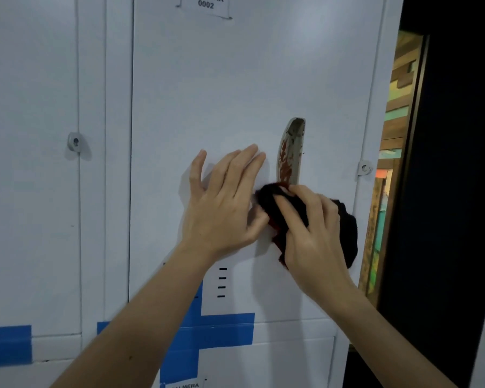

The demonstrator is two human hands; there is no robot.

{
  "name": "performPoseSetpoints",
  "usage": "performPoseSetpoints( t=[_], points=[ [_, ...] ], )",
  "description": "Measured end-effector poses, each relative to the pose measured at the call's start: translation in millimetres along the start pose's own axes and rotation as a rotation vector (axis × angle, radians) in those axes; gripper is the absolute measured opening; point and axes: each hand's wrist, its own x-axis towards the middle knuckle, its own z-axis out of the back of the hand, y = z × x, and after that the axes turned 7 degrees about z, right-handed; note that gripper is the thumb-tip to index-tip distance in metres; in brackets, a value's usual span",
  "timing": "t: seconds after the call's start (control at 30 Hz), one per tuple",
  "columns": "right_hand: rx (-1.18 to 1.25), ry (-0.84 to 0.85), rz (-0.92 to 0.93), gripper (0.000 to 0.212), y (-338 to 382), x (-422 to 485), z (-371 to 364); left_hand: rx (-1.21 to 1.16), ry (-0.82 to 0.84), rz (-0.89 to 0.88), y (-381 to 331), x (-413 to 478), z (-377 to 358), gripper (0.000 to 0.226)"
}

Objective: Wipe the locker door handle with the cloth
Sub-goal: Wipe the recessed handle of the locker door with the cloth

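Note:
A grey, rust-stained recessed handle point(290, 152) runs upright on the white locker door point(221, 79). My right hand point(311, 233) is shut on a dark cloth point(347, 231) and presses it against the handle's lower end, which the cloth hides. My left hand point(221, 200) lies flat on the door just left of the handle, fingers spread, its thumb side touching the cloth.
A lock tab point(365, 168) sits on the door's right edge, another lock point(75, 142) on the neighbouring locker at left. Blue tape point(216, 329) crosses the door below, beside vent slots point(222, 282). A label point(206, 4) is at top. A dark frame point(445, 191) stands at right.

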Motion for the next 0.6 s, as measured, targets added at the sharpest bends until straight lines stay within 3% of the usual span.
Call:
performPoseSetpoints(
  t=[0.6],
  points=[
    [0.063, -0.126, -0.033, 0.033, -3, 23, -9, -0.006, 0.008, 0.000, 0, 0, 1, 0.062]
  ],
)
